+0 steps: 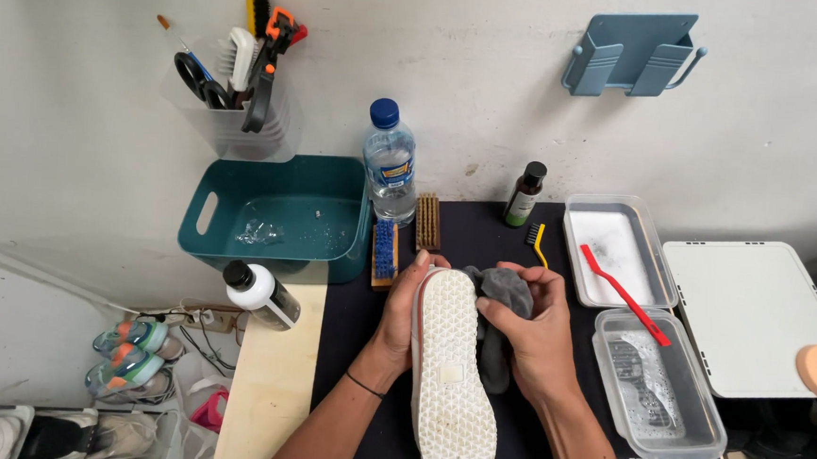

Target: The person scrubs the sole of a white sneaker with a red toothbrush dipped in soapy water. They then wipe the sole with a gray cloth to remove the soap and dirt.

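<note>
My left hand (405,316) grips a sneaker (451,379) by its side, sole turned up, white with a textured tread and a thin red edge. My right hand (533,334) holds a grey cloth (507,292) pressed against the shoe's toe end. Both hands are over a black mat (354,349) on the worktable. A thin black band sits on my left wrist.
Behind lie a blue brush (384,252), a brown brush (427,221), a yellow-handled brush (538,243), a water bottle (390,162), a dark bottle (524,194) and a teal basin (282,217). At right, clear trays (663,387) hold a red brush (624,292). A white-and-black bottle (261,294) lies left.
</note>
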